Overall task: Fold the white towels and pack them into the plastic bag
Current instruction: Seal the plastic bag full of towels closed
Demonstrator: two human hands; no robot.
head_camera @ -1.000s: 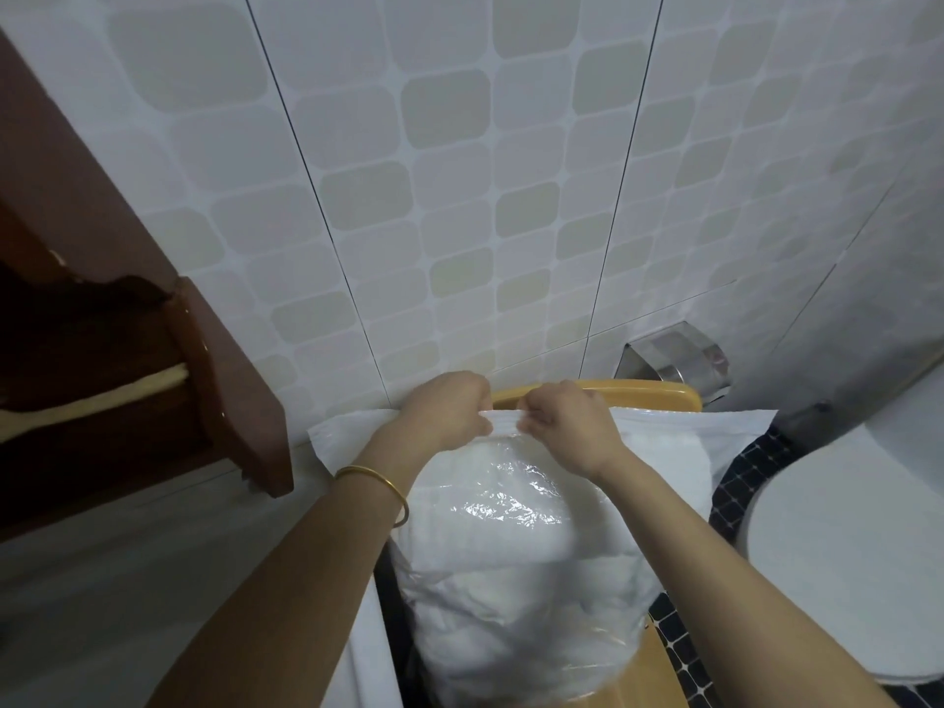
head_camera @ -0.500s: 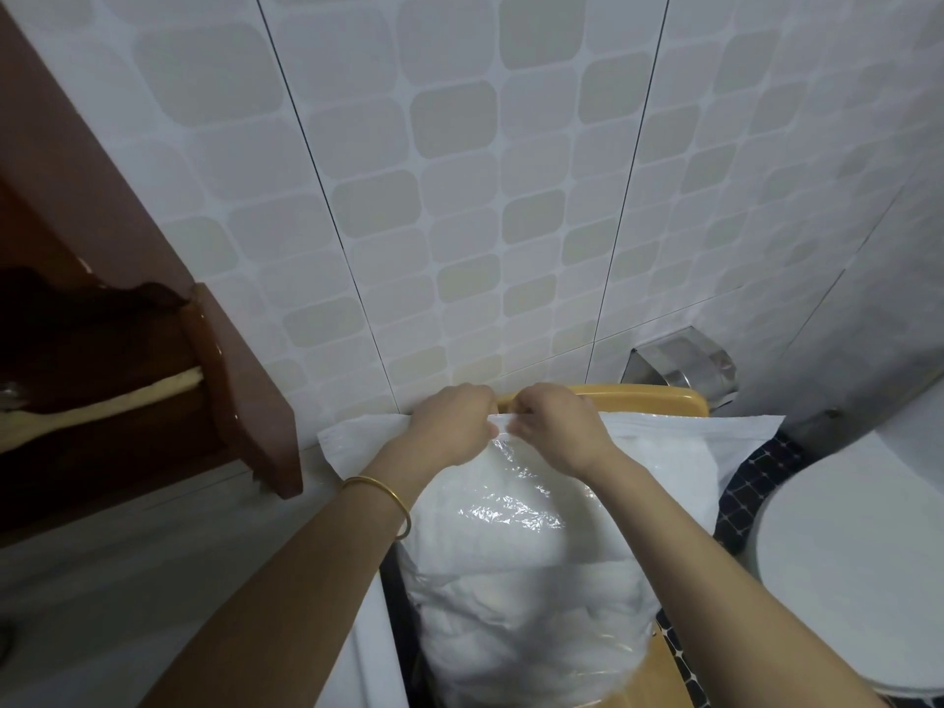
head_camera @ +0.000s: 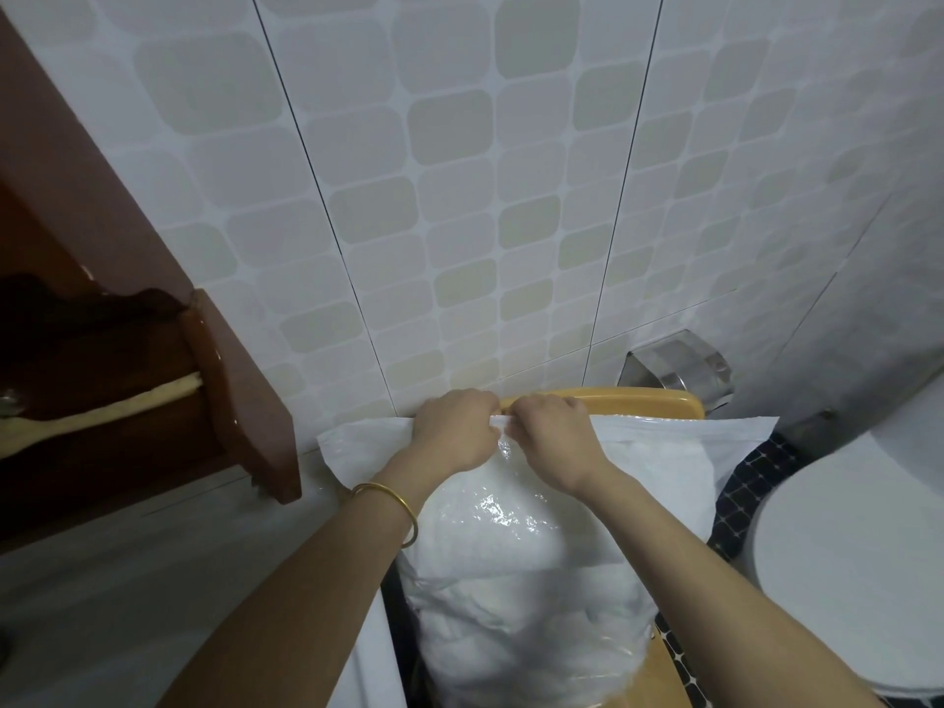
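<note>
A clear plastic bag [head_camera: 516,508] stuffed with folded white towels [head_camera: 516,620] stands on a yellow wooden chair [head_camera: 613,405] against the tiled wall. My left hand [head_camera: 452,431], with a gold bangle on its wrist, and my right hand [head_camera: 554,442] meet at the middle of the bag's top edge. Both pinch that edge with curled fingers, knuckles almost touching. The bag's top corners stick out flat to either side.
A dark red wooden cabinet [head_camera: 240,401] juts out at the left above a pale counter [head_camera: 153,580]. A white toilet [head_camera: 848,554] sits at the right. A metal paper holder [head_camera: 679,370] is fixed to the wall behind the chair. Dark mosaic floor [head_camera: 740,503] shows beside the bag.
Both hands stay pinched on the bag's top edge and have drawn slightly closer together; the view has shifted a little.
</note>
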